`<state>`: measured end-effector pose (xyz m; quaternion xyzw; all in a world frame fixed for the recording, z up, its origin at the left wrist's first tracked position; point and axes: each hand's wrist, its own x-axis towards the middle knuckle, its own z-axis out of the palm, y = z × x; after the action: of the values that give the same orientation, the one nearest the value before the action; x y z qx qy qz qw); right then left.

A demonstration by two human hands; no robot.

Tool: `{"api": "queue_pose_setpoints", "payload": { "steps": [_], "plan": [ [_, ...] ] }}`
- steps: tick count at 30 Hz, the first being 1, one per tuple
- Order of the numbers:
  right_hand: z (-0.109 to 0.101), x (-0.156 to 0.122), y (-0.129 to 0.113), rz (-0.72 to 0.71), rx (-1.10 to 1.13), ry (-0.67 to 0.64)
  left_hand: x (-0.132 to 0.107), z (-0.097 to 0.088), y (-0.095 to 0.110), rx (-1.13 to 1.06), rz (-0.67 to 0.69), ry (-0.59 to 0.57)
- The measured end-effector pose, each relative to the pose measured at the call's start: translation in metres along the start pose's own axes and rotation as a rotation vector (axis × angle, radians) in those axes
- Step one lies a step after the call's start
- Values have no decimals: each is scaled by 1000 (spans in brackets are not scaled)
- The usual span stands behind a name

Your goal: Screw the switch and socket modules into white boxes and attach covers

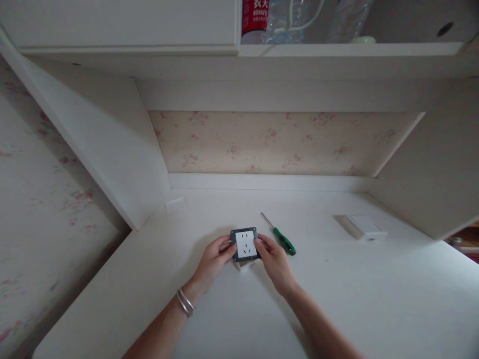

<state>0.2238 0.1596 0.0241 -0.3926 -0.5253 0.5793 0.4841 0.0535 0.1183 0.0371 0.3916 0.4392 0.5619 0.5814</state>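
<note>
A wall socket with a dark frame and a white face with plug holes is held just above the white desk. My left hand grips its left edge with curled fingers, a silver bracelet on the wrist. My right hand grips its right edge, thumb on the face. A small white piece lies on the desk just below the socket, partly hidden by it. A green-handled screwdriver lies just right of my right hand, its tip pointing away to the upper left.
A white switch plate lies at the desk's right. A small white piece sits near the left panel. Floral wallpaper backs the alcove. On the shelf overhead stand a red-labelled water bottle and clear plastic bottles.
</note>
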Motion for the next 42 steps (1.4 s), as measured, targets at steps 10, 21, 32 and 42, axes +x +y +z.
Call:
{"api": "queue_pose_setpoints", "payload": {
  "steps": [10, 21, 32, 42],
  "plan": [
    [-3, -4, 7, -96, -141, -13, -2, -4, 0, 148, 118, 47],
    [-5, 0, 8, -34, -36, -75, 3, -11, -9, 333, 158, 40],
    [-1, -4, -2, -72, -112, -31, 0, -12, 4, 399, 237, 71],
    [3, -6, -3, -51, -61, -12, 5, -8, 2, 534, 382, 234]
  ]
}}
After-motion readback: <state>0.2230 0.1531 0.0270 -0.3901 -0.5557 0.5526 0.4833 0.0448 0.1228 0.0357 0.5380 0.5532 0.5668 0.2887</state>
